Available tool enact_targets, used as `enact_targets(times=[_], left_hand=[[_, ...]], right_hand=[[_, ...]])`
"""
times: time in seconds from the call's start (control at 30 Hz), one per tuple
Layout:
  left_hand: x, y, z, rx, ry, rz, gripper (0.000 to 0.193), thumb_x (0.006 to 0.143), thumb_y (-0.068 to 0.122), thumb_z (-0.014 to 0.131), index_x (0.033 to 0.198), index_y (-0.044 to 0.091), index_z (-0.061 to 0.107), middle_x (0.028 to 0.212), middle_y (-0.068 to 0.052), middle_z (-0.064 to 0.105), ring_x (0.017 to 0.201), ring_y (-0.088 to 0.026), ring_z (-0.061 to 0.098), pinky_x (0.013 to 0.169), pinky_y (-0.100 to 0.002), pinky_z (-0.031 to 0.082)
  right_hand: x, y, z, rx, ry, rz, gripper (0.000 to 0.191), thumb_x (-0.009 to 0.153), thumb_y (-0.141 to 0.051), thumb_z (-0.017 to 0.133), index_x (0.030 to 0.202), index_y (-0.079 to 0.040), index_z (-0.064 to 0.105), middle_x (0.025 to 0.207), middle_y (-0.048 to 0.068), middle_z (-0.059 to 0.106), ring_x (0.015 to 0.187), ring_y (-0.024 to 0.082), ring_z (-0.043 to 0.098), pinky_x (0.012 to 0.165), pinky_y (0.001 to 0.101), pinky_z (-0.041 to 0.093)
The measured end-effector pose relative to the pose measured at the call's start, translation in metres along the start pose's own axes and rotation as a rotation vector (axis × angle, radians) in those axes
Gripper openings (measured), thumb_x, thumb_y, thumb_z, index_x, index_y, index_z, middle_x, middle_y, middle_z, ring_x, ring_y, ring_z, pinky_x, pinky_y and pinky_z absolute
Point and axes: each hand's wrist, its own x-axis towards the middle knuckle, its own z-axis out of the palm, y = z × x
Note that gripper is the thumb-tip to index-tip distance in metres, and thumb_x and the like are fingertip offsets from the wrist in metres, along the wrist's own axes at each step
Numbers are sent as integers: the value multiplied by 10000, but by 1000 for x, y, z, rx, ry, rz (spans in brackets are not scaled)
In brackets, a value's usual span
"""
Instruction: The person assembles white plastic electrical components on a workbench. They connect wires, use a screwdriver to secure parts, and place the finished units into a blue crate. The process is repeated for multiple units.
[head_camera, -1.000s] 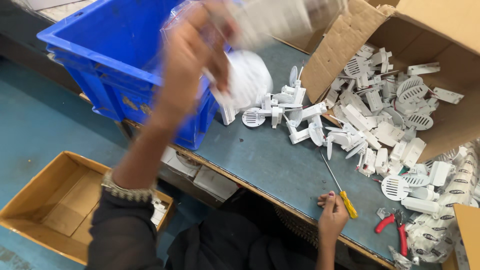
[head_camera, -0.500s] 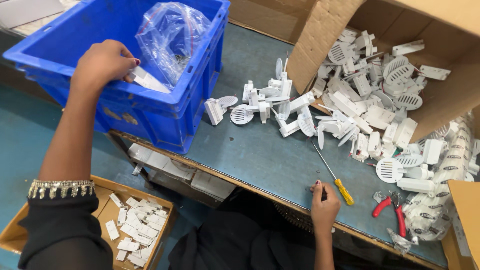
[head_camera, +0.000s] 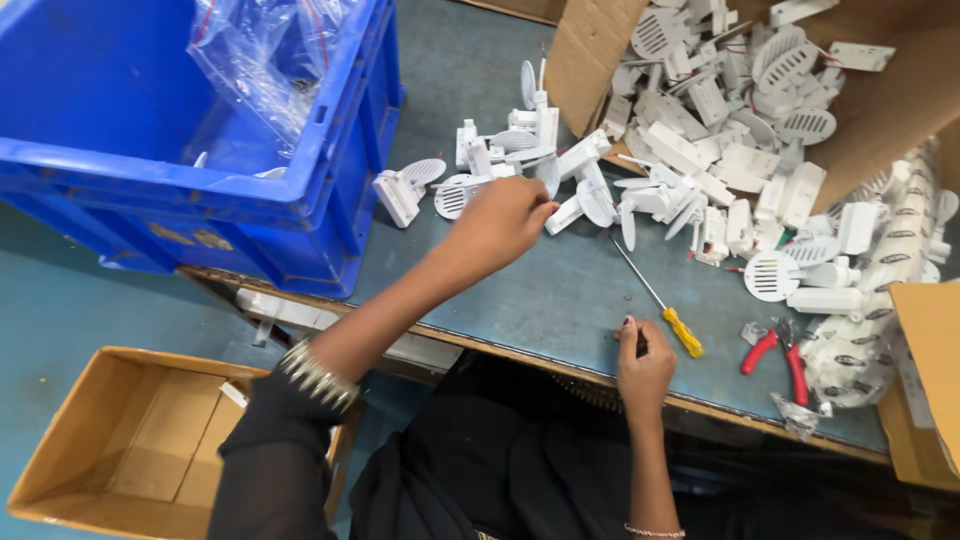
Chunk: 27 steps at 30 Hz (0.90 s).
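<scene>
White plastic parts (head_camera: 520, 165) heaped mid-counter (head_camera: 540, 300), left hand (head_camera: 497, 222) fingers curled tog. at pile edge, touching a part, right hand (head_camera: 643, 368) loosely closed on counter edge, nr yellow screwdriver (head_camera: 660, 302)

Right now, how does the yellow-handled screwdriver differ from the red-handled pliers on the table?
The yellow-handled screwdriver has one yellow grip and a long thin shaft; the red-handled pliers have two red grips and short jaws. The screwdriver lies just beside the right hand, the pliers farther to that hand's right. The screwdriver's tip points toward the white plastic parts. Both lie flat on the table, unheld.
</scene>
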Motion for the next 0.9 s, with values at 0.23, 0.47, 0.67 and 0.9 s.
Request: enact_targets(times=[0.23,0.47,0.67,0.9], left_hand=[[74,-44,117,401,263,-34,361,751,38,671,1080,-87,594,1095,-233,634,1015,-365,669,781,-421,591],[90,-39,112,519,358,-75,263,835,76,665,1083,3,615,1063,-151,650,1020,-324,651,898,-463,494],[87,-46,81,316,428,81,158,901,220,699,990,98,650,959,-74,666,962,-284,648,815,-507,412],[84,-46,63,127,358,142,137,946,202,690,939,70,656,869,-96,688,865,-310,666,745,-467,455]], right_hand=[[2,-5,0,1,25,43,266,1011,-172,629,833,23,665,699,96,643,596,152,572,582,320,437],[4,-6,-2,-7,44,26,250,996,-161,633,827,21,657,689,96,625,582,155,550,572,326,431],[2,-8,-4,-11,44,48,247,1000,-160,636,834,22,662,713,101,641,592,166,549,574,333,427],[3,-10,-6,15,29,44,255,1006,-161,623,834,26,649,725,92,651,604,155,569,587,322,441]])
